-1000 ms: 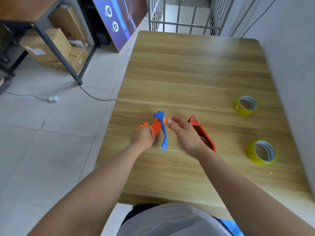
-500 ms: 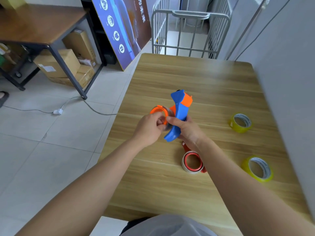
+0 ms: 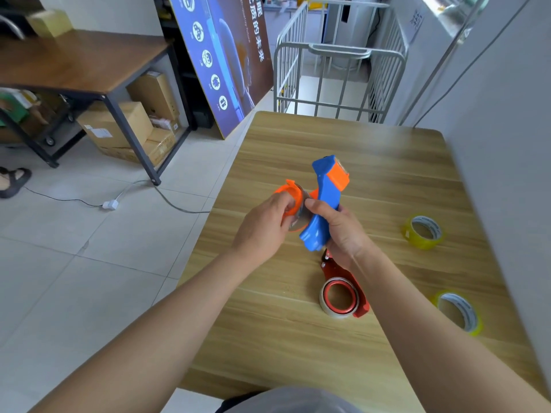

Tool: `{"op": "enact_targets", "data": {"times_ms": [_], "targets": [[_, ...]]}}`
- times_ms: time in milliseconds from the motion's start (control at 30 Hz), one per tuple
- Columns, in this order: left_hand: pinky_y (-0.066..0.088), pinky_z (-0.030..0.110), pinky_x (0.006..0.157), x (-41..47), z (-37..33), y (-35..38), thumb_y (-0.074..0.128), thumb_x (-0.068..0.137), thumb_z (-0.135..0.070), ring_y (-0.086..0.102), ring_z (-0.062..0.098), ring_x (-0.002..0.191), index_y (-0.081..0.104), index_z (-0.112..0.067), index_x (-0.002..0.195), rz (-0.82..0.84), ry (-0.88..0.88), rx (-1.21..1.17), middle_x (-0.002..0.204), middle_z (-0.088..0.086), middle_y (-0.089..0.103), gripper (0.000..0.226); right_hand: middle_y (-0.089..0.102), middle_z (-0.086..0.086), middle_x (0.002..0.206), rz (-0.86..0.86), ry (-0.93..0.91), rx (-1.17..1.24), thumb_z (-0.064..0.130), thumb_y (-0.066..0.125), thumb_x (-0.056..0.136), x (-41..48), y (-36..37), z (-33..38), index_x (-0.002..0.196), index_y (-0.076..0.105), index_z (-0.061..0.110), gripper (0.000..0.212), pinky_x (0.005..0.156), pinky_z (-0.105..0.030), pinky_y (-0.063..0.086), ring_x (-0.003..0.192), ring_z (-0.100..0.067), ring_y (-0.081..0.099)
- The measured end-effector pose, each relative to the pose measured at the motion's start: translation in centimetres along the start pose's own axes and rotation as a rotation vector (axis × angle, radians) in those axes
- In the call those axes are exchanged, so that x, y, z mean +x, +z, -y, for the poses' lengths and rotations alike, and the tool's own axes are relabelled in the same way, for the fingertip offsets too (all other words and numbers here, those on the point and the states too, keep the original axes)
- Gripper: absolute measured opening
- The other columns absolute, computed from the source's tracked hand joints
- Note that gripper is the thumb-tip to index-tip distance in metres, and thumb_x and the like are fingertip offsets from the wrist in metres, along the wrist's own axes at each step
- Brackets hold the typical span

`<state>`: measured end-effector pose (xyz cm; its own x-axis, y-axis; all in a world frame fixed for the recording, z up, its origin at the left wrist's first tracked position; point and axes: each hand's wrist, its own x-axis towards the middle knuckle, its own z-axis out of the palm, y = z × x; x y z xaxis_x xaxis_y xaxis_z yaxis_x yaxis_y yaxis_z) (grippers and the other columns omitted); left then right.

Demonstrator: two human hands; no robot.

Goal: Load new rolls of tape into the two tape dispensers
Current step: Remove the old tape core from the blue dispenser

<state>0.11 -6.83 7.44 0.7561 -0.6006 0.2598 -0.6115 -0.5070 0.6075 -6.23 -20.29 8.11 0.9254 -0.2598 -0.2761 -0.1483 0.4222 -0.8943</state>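
Dispenser: blue and orange tape dispenser (image 3: 323, 204) stands upright in the air above the table (image 3: 298, 144), nose pointing away; a second ago it lay flat on the wood
Right hand: right hand (image 3: 340, 234) is wrapped round the blue handle, fingers closed on it
Left hand: left hand (image 3: 262, 231) pinches the orange spool (image 3: 290, 195) on the dispenser's left side, thumb and fingers curled on its rim
Second dispenser: red tape dispenser (image 3: 343, 275) lies on the table just under the right wrist, with a thin pale roll (image 3: 338, 298) on its wheel; the right hand half covered it a second ago; now it lies uncovered and untouched
New tape: two yellow rolls lie flat near the table's right edge, far roll (image 3: 423, 232) and near roll (image 3: 457, 311); both are well apart from the hands and have not moved
Meaning: lifting the dispenser likely puts the spool within reach for clearing; no fresh roll is on either dispenser yet, so loading has barely begun
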Motion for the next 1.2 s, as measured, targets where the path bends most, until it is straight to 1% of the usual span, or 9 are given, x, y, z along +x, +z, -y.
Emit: {"op": "enact_targets", "data": {"times_ms": [167,300,433,600,767,900,967,1100,1200], "targets": [[0.034,0.032,0.065,0.0,-0.4,-0.4,0.066,0.079,-0.025,0.054,0.025,0.097,0.050,-0.007,0.101,0.074,0.016,0.197,0.110,0.005,0.057,0.033,0.072,-0.003,0.085,0.020,0.010,0.051,0.015,0.058,0.090,-0.5,0.1,0.1,0.093,0.064,0.013,0.007,0.058,-0.023,0.056,0.074,-0.015,0.070],[0.035,0.035,0.064,0.1,0.0,-0.4,0.063,0.082,-0.024,0.056,0.029,0.092,0.052,-0.006,0.093,0.032,0.010,0.198,0.099,0.009,0.061,0.024,0.073,0.004,0.074,0.041,-0.003,0.044,0.012,0.057,0.091,-0.5,0.2,0.1,0.091,0.063,0.014,0.007,0.052,-0.019,0.052,0.063,-0.008,0.070],[0.038,0.036,0.068,0.3,-0.2,-0.6,0.057,0.087,-0.020,0.058,0.033,0.089,0.056,-0.004,0.091,0.028,-0.033,0.190,0.094,0.013,0.065,0.017,0.072,0.002,0.081,0.018,-0.007,-0.033,0.015,0.062,0.088,-0.4,0.2,0.0,0.098,0.061,0.015,0.010,0.055,-0.021,0.052,0.070,-0.011,0.069],[0.050,0.045,0.069,0.7,0.5,-0.5,0.059,0.086,-0.029,0.060,0.032,0.075,0.057,-0.007,0.088,0.075,-0.139,0.066,0.080,0.011,0.066,0.022,0.071,-0.004,0.094,0.018,-0.058,-0.148,0.013,0.068,0.084,-0.2,0.2,-0.1,0.107,0.062,0.012,0.023,0.069,-0.027,0.055,0.083,-0.017,0.069],[0.046,0.041,0.061,0.7,0.1,-0.4,0.064,0.084,-0.028,0.055,0.029,0.066,0.045,-0.013,0.073,0.059,-0.211,-0.028,0.066,0.006,0.057,0.026,0.069,0.000,0.092,0.002,-0.106,-0.244,0.010,0.071,0.082,-0.4,0.3,0.1,0.099,0.060,0.018,0.022,0.068,-0.020,0.056,0.076,-0.008,0.070],[0.050,0.044,0.067,1.2,0.6,-0.3,0.072,0.076,-0.023,0.052,0.020,0.063,0.057,-0.004,0.071,0.064,-0.344,-0.294,0.066,0.006,0.058,0.025,0.071,0.014,0.079,-0.002,-0.142,-0.308,0.006,0.071,0.081,-0.2,0.5,0.6,0.092,0.060,0.021,0.021,0.063,-0.014,0.053,0.071,0.001,0.069],[0.050,0.043,0.069,1.2,0.5,-0.2,0.074,0.075,-0.023,0.054,0.019,0.065,0.061,-0.005,0.074,0.070,-0.359,-0.326,0.069,0.004,0.060,0.022,0.072,0.015,0.078,-0.004,-0.155,-0.329,0.005,0.072,0.081,0.0,0.6,0.7,0.093,0.060,0.019,0.022,0.060,-0.012,0.051,0.070,0.003,0.069],[0.046,0.037,0.062,1.4,0.7,0.2,0.073,0.075,-0.024,0.052,0.019,0.062,0.059,-0.002,0.071,0.079,-0.352,-0.270,0.065,0.003,0.058,0.027,0.065,-0.002,0.098,-0.118,-0.142,-0.519,0.019,0.079,0.076,0.8,0.8,0.4,0.108,0.053,0.009,0.043,0.064,-0.019,0.051,0.080,-0.012,0.063],[0.048,0.038,0.063,1.7,1.3,0.5,0.074,0.074,-0.017,0.050,0.017,0.062,0.058,-0.008,0.062,0.112,-0.439,-0.439,0.062,0.002,0.056,0.022,0.062,0.005,0.096,-0.155,-0.140,-0.648,0.027,0.080,0.074,1.3,0.7,0.2,0.113,0.049,0.011,0.052,0.070,-0.025,0.049,0.083,-0.012,0.060]]}}
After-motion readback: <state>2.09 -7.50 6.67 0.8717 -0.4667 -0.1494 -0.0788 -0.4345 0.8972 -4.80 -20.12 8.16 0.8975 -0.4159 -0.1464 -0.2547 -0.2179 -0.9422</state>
